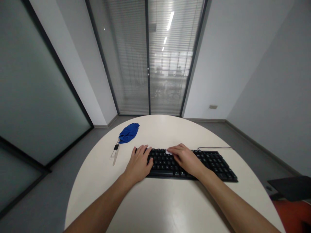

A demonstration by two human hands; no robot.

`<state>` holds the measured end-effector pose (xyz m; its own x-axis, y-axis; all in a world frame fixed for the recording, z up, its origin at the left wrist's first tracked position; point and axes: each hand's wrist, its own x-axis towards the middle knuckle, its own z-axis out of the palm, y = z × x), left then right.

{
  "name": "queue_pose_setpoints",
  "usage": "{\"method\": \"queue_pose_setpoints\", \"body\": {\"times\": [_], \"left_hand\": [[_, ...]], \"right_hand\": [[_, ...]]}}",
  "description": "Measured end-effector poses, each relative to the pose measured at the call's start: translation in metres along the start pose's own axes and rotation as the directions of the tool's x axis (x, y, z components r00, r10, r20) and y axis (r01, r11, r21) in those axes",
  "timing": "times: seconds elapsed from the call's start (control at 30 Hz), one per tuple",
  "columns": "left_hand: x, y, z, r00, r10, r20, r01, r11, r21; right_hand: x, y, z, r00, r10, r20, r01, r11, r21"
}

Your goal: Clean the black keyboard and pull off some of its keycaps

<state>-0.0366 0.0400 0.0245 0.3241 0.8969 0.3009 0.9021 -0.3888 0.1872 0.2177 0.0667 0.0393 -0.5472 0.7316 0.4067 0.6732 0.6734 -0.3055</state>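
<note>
I take this for an office, probably a small meeting room. A black computer keyboard point(218, 163) lies under the right hand point(187, 158) and the left hand point(139, 163), on a pale, round-edged counter point(157, 204). Beyond both hands I see a glass partition point(128, 64) with slatted blinds, bright strip lights point(170, 21) showing in it. Well left of the left hand stands a dark-framed frosted panel point(31, 84); far right of the right hand, a plain wall point(279, 106).
</note>
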Motion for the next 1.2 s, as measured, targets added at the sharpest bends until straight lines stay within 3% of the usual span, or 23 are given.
{"method": "queue_pose_setpoints", "body": {"times": [0.33, 0.93, 1.2], "left_hand": [[0.0, 0.001, -0.001, 1.0, -0.002, 0.0, 0.002, 1.0, -0.007], [0.0, 0.0, 0.001, 1.0, -0.003, 0.009, 0.003, 1.0, -0.004], [0.0, 0.0, 0.001, 1.0, -0.008, 0.016, 0.008, 1.0, 0.006]], "right_hand": [[-0.002, -0.004, -0.009, 0.995, -0.077, 0.065, 0.078, 0.997, -0.004], [-0.001, -0.019, -0.015, 0.993, 0.037, 0.109, -0.035, 0.999, -0.021], [0.0, -0.02, -0.016, 0.991, 0.014, 0.136, -0.013, 1.0, -0.006]]}}
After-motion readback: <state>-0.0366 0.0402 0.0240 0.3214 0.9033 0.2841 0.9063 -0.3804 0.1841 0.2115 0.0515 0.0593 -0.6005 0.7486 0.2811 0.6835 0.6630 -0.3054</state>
